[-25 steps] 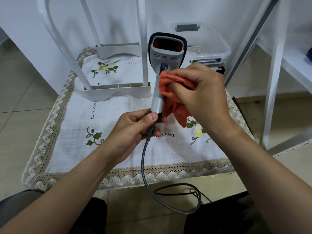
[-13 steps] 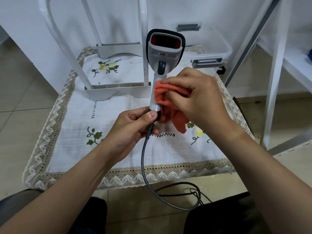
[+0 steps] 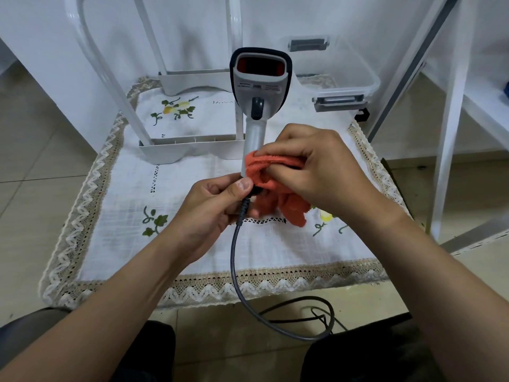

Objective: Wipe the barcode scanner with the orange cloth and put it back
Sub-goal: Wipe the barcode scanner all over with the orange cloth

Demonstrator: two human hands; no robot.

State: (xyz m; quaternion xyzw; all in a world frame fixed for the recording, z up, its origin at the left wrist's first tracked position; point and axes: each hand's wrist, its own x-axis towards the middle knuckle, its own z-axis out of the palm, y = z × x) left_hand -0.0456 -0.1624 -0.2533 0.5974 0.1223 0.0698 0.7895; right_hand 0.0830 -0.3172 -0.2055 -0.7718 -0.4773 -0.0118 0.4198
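Observation:
The grey barcode scanner [image 3: 260, 86] stands upright in the air, its red window facing me and its dark trigger below the head. My left hand [image 3: 212, 205] pinches the bottom end of its handle, where the grey cable [image 3: 234, 260] comes out. My right hand [image 3: 314, 172] grips the orange cloth [image 3: 275, 186] and wraps it round the lower part of the handle, just above my left thumb. A loose flap of the cloth hangs down under my right hand.
Below lies a white embroidered mat [image 3: 192, 244] with a lace border on the tiled floor. White plastic chair legs [image 3: 115, 86] stand on its far half. A clear lidded box [image 3: 338, 67] sits back right, a white rack [image 3: 451, 133] at the right. The cable coils on the floor near my knees.
My right hand slid the cloth down the handle, from just under the trigger to just above my left thumb. The scanner rose slightly and my left hand kept its hold.

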